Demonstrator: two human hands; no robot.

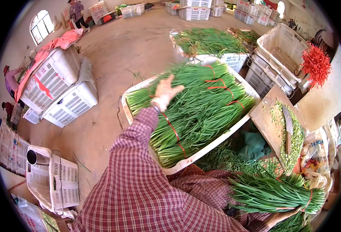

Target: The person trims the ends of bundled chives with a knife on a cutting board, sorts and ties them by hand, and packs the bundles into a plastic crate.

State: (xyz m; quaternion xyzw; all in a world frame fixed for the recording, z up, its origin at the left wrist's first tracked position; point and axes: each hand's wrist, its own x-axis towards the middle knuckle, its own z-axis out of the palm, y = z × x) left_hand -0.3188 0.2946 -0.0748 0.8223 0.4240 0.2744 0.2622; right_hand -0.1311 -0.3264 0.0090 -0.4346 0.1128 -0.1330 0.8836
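My left hand [168,92] reaches over a white plastic crate [213,146], fingers spread, at the far-left part of the chives inside. Whether its fingertips touch the leaves I cannot tell. Several bundles of green garlic chives [201,104] lie side by side in the crate, tied with red bands [171,127]. At the lower right, my right hand [285,219] is closed around the tied end of another garlic chive bundle [273,193]. That bundle rests by my lap, its leaves pointing left, and it covers part of the hand.
A knife [288,125] lies on a wooden board [269,123] among cut stem ends. Loose chives fill a second crate [232,60] behind. Red ties [316,65] hang at the right. Stacked crates [71,102] stand left; people [76,13] are in the background.
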